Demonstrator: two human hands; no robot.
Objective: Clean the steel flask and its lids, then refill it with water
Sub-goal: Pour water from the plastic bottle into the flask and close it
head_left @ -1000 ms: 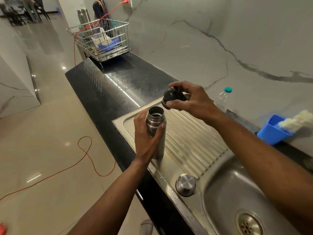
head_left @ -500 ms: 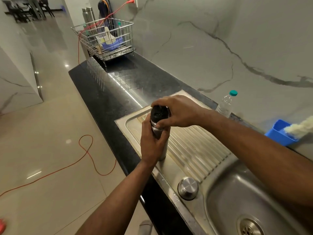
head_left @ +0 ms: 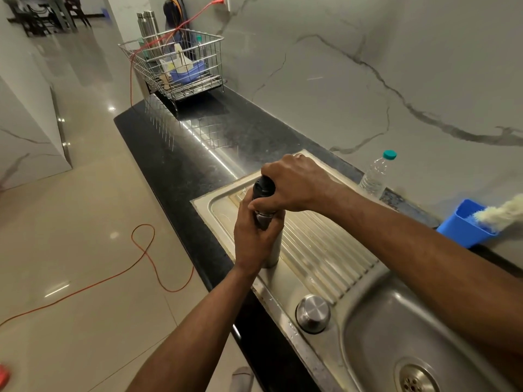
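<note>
On the sink's drainboard (head_left: 319, 244), right hand (head_left: 294, 185) now grips the black lid (head_left: 263, 188) seated on the left hand (head_left: 254, 239)-gripped flask (head_left: 273, 250).

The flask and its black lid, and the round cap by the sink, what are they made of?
The flask looks like brushed steel: grey with a soft sheen. The black lid seems to be matte plastic, dark and without metallic shine, though that is uncertain. The round cap looks like polished steel, with bright reflections.

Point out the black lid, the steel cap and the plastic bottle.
black lid (head_left: 261, 188), head view, its visible side left of the right hand.
steel cap (head_left: 313, 312), head view, centre of its top.
plastic bottle (head_left: 375, 174), head view, mid body.
</note>
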